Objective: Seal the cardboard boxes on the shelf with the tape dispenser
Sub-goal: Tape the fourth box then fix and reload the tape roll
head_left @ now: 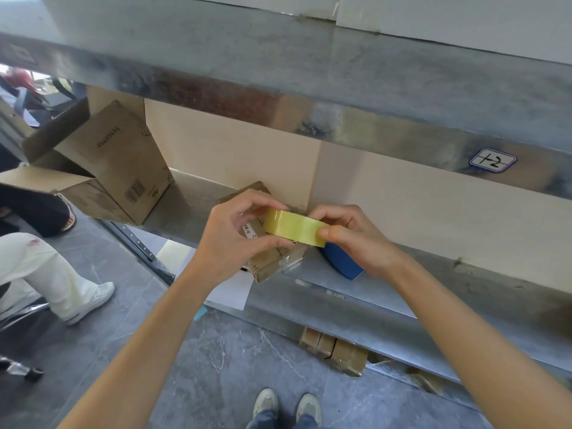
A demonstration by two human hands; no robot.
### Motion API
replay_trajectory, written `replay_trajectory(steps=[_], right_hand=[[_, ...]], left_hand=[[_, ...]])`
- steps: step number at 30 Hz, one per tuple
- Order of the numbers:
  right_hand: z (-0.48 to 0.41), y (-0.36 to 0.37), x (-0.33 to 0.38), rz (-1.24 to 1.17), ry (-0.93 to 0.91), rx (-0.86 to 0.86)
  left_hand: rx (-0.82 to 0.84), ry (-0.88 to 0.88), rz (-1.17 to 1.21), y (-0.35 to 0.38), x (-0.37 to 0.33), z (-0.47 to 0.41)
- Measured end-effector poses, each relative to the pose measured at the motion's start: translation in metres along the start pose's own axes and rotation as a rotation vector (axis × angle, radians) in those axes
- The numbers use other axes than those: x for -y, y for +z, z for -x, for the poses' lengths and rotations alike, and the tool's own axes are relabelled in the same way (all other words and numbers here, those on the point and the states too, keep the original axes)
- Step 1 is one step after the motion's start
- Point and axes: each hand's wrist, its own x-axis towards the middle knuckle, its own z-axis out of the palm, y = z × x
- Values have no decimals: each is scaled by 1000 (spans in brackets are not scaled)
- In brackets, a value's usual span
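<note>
At frame centre, left hand [235, 233] and right hand [353, 233] both pinch the tape roll [294, 227] just above a small box [266, 261] on the shelf [356, 292]. A blue object [343, 261], perhaps the dispenser, lies beneath, and an open box [117, 168] sits upper left. Step, probably: freeing the tape's end. Next: draw it across the flaps.

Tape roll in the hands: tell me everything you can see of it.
The tape roll is a wide ring of glossy, yellowish, see-through tape, tilted, its outer band facing the camera. The left hand pinches its left side, the right hand its right side, thumb in front. It is held over a small cardboard box on the metal shelf.
</note>
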Motion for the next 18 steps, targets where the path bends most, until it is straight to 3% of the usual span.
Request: replay_trajectory(steps=[11,18], right_hand=[[1,2,18,119,-51,-86],[0,5,25,64,-118,-167]], left_hand=[[-7,-16,173,-5,-3,1],[-105,-118,49,-6,-10,1]])
